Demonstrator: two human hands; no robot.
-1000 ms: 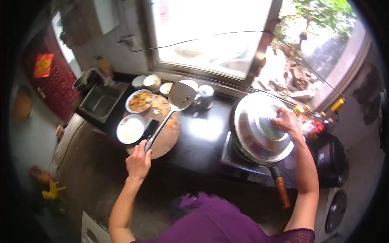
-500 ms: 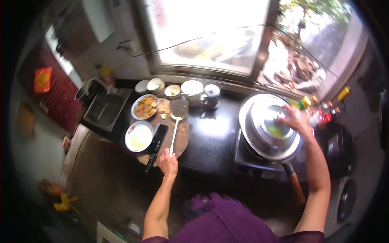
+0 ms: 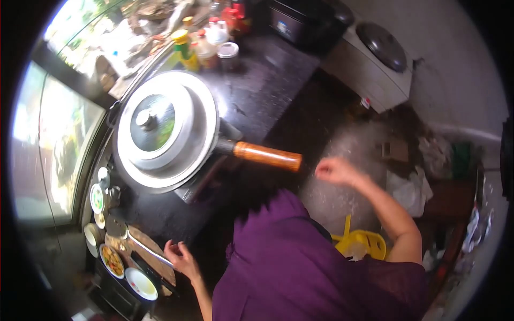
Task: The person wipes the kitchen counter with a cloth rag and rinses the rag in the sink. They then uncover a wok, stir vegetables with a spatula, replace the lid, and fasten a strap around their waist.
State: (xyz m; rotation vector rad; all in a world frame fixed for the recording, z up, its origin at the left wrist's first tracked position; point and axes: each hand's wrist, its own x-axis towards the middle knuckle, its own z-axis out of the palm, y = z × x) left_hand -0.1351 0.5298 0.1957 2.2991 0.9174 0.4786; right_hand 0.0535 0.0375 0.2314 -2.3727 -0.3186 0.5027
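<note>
My left hand [image 3: 182, 259] has its fingers apart beside the handle end of a metal spatula [image 3: 148, 249], which lies on a round wooden chopping board [image 3: 155, 243]. A cleaver [image 3: 147, 268] rests on the board. Beside it are a white bowl with pale yellow liquid [image 3: 141, 283] and a bowl of chopped food [image 3: 112, 261]. Out in the air, my right hand [image 3: 338, 171] has curled fingers with nothing visible in them. Nearest to it is the wooden handle [image 3: 267, 155] of a wok [image 3: 206, 117]. A glass-centred lid [image 3: 182, 125] covers the wok; green food shows through it.
Sauce bottles [image 3: 206, 51] and a jar [image 3: 228, 53] stand behind the wok by the window. A black appliance [image 3: 308, 21] sits at the counter's far end. On the floor are a yellow plastic basket [image 3: 377, 245] and white bags [image 3: 409, 190].
The view has swung to the right. My right hand has left the lid knob and moved past the wok handle. My left hand has let go of the spatula.
</note>
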